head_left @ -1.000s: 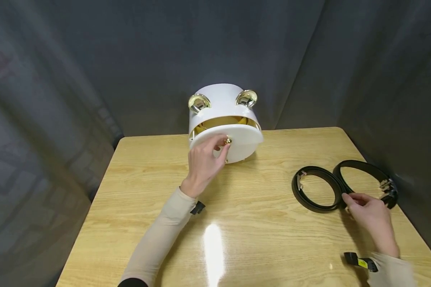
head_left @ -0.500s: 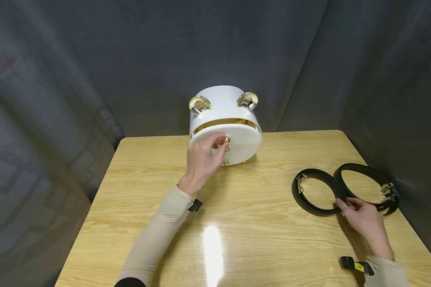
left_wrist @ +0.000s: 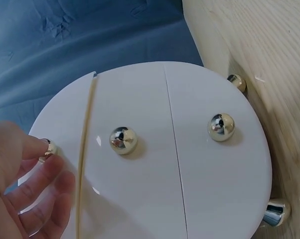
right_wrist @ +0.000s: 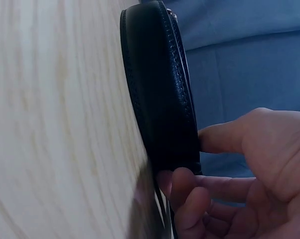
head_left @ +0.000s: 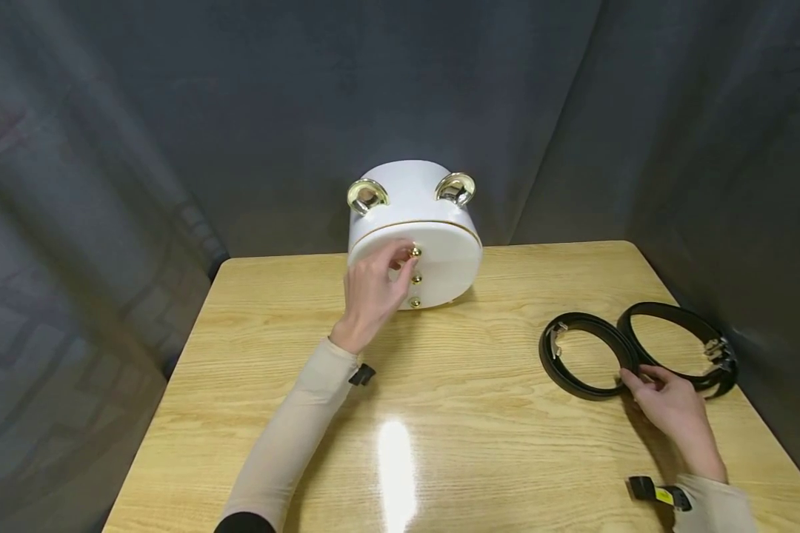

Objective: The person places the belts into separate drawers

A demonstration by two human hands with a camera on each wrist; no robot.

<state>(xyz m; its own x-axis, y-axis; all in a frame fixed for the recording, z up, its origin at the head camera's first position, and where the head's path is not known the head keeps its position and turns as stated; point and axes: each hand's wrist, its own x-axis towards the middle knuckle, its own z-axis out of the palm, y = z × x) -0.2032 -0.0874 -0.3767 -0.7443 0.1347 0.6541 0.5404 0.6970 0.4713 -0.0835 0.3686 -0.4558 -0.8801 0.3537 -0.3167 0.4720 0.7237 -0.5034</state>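
A white rounded drawer box (head_left: 407, 185) with gold ear-like pieces stands near the table's far edge, its round front facing me. My left hand (head_left: 373, 292) pinches the top gold knob (left_wrist: 50, 148) between thumb and fingers. The top drawer sits almost flush, a narrow gold line showing along its edge. Lower down are two more gold knobs, the middle knob (left_wrist: 123, 140) and the bottom knob (left_wrist: 221, 127). At the right, my right hand (head_left: 673, 407) holds a coiled black belt (right_wrist: 150, 84) by its edge, where it meets a second coiled belt (head_left: 673, 311).
The wooden table (head_left: 493, 429) carries the box and belts. Dark curtains (head_left: 293, 133) hang behind it and at both sides. The second belt's metal buckle (head_left: 718, 352) lies close to the right-hand curtain.
My left hand has pushed the top drawer inward, and the wide gap above it has narrowed to a line. My right hand has shifted slightly left along the belts.
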